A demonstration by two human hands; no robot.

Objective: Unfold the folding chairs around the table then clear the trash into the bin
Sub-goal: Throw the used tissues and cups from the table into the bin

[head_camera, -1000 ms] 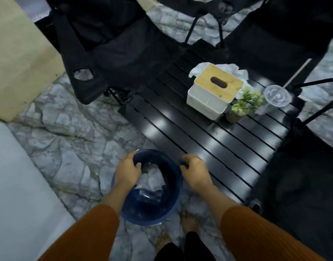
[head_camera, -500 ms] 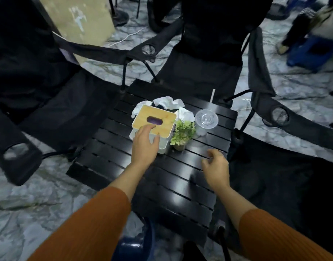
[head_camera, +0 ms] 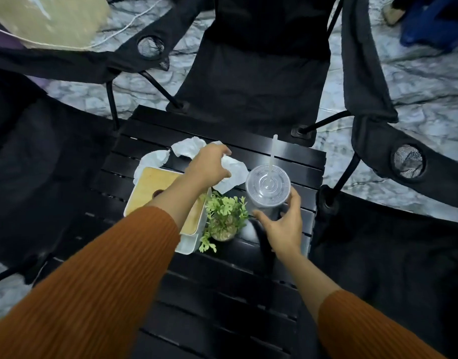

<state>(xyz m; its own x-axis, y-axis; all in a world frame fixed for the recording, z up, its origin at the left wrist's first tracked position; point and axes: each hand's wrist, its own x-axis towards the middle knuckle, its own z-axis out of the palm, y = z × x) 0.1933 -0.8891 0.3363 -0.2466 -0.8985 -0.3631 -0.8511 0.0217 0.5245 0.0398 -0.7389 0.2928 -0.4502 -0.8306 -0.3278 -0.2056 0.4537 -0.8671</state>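
The left hand [head_camera: 209, 167] is curled onto a crumpled tissue [head_camera: 233, 172]; the right hand [head_camera: 282, 226] is spread around the lidded plastic cup [head_camera: 268, 187] on the tabletop [head_camera: 222, 294]. Trash clearing is in hand; both items must next be lifted.

On the slatted table [head_camera: 222, 294], the tissue box [head_camera: 155, 187] sits left of the potted plant [head_camera: 224, 218], with the lidded cup [head_camera: 268, 187] just right of and beyond the plant. Crumpled tissues [head_camera: 187, 147] lie behind the box, another crumpled tissue [head_camera: 233, 172] between box and cup. Unfolded chairs stand around the table: one on the far side [head_camera: 256, 60], one to the left [head_camera: 41, 164], one to the right [head_camera: 393, 255].
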